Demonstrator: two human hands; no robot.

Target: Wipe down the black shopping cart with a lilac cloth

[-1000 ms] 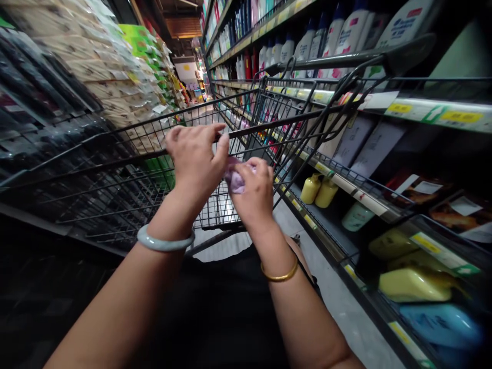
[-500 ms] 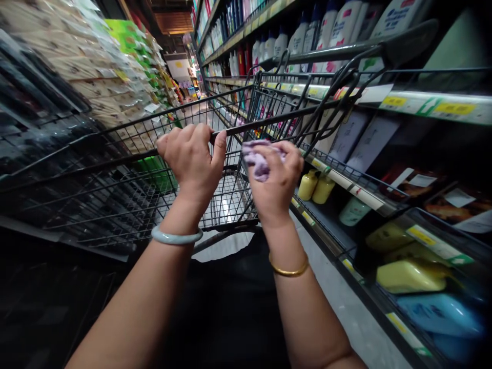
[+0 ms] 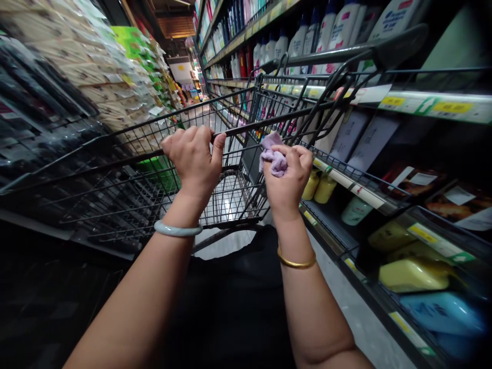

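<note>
My left hand (image 3: 194, 161) is wrapped round the top rail of a black wire shopping cart (image 3: 246, 127), its thumb lying along the rail. A pale bangle (image 3: 178, 229) circles that wrist. Just right of it, my right hand (image 3: 288, 179) holds a crumpled light purple cloth (image 3: 274, 156) in bent fingers, close to the near side of the rail. A gold bangle (image 3: 296, 264) is on the right wrist. The cart's dark handle (image 3: 402, 47) extends at the upper right. Through the wire, the basket's bottom and the floor show.
Shelves (image 3: 442, 105) of shampoo bottles run along the right side, with yellow bottles (image 3: 413, 274) and a blue one (image 3: 444, 310) low down. Stacked packages (image 3: 103, 77) line the left. Green packs (image 3: 132, 41) stand farther along. The aisle recedes ahead between them.
My right hand has moved slightly right with the cloth, away from the left hand, and more of the cloth shows. My left hand stays on the rail.
</note>
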